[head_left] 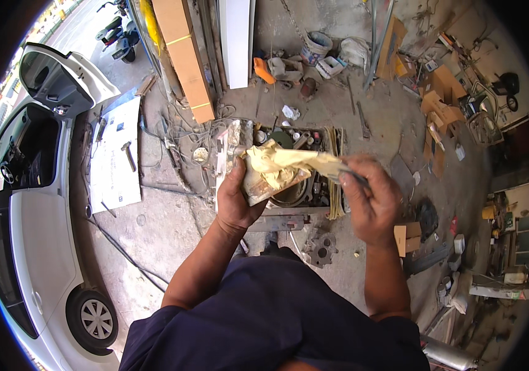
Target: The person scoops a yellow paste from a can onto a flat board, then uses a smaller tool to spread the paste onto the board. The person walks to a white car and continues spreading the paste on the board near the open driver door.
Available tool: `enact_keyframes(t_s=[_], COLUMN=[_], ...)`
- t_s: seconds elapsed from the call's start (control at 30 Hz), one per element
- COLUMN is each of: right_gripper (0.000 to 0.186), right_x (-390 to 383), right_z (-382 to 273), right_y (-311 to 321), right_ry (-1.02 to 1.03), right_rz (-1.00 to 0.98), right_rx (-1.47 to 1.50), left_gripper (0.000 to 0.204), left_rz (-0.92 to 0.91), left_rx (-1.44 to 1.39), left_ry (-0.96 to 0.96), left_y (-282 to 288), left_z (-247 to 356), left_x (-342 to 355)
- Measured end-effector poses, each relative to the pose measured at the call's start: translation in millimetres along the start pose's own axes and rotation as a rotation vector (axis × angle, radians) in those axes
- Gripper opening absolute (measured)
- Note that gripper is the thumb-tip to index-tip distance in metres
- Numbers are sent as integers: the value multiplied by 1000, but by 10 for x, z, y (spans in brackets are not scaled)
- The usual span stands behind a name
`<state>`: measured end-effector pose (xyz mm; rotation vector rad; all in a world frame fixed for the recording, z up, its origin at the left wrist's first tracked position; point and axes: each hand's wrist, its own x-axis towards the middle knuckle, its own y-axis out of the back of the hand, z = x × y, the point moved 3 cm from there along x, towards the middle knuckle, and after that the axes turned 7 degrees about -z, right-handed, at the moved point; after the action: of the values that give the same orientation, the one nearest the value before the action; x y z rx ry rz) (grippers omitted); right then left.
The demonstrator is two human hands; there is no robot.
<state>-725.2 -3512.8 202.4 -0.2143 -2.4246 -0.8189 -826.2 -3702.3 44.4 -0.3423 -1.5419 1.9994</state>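
— What's in the open rectangular crate (319,211)?
— Small round cans (296,135); above, the left hand (238,201) grips a flat smeared board (259,195) heaped with creamy yellow paste (267,159), the right hand (372,199) pinching a dark flat spreader (353,176)

I'm standing in a cluttered car-repair workshop, what with the white car (48,241) parked door (99,81) open, a hammer (130,159) on a white sheet (116,185), tangled cables (170,143), cardboard boxes (442,111) and a grubby concrete floor (169,230).
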Motion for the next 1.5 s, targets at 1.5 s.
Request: enact_keyframes(t_s=[1.5], right_gripper=[16], right_x=[-249], right_z=[1644], right_y=[-923], right_ry=[-287], right_rz=[-740], right_rx=[-376], left_gripper=[63], left_rz=[469], left_rx=[633], left_ry=[-325], left_y=[451], left_z=[-104], left_x=[239])
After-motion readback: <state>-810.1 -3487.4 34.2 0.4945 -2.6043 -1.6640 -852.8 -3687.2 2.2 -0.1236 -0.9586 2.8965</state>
